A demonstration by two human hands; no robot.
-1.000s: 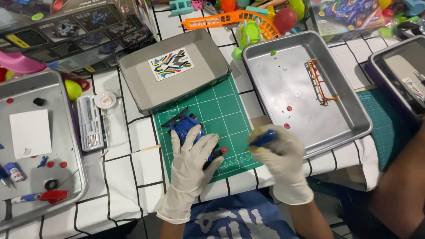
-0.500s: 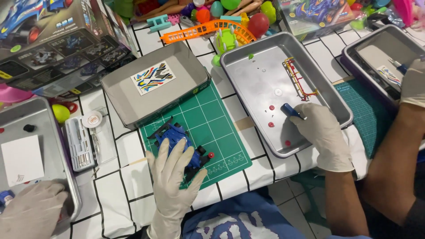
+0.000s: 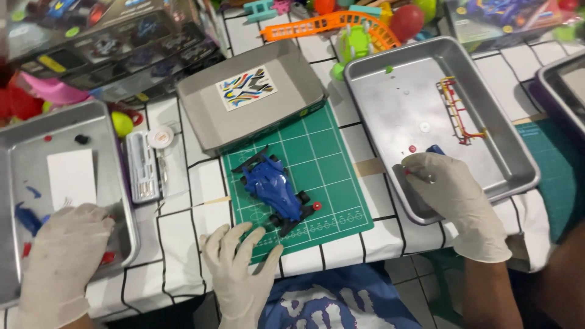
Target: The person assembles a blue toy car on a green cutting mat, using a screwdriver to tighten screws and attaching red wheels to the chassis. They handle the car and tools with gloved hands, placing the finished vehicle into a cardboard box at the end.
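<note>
Centrally, grey box (image 3: 259,97) with a multicoloured sticker (image 3: 246,89) — left hand (image 3: 239,265) splayed, right hand (image 3: 454,198) pinching a blue piece (image 3: 435,149).

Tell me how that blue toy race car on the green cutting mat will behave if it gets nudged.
The blue toy car sits on wheels, so it would probably roll. It looks like light plastic, easily lifted. Its thin rear wing seems fragile. The left hand rests just beside it.

The left hand (image 3: 241,268) let go of the blue toy car (image 3: 274,190) and drew back to the mat's near edge. The right hand (image 3: 454,195) carried a small blue part (image 3: 435,149) from the mat into the metal tray (image 3: 506,140). Another person's gloved hand (image 3: 61,256) came in at the left tray (image 3: 125,201).
</note>
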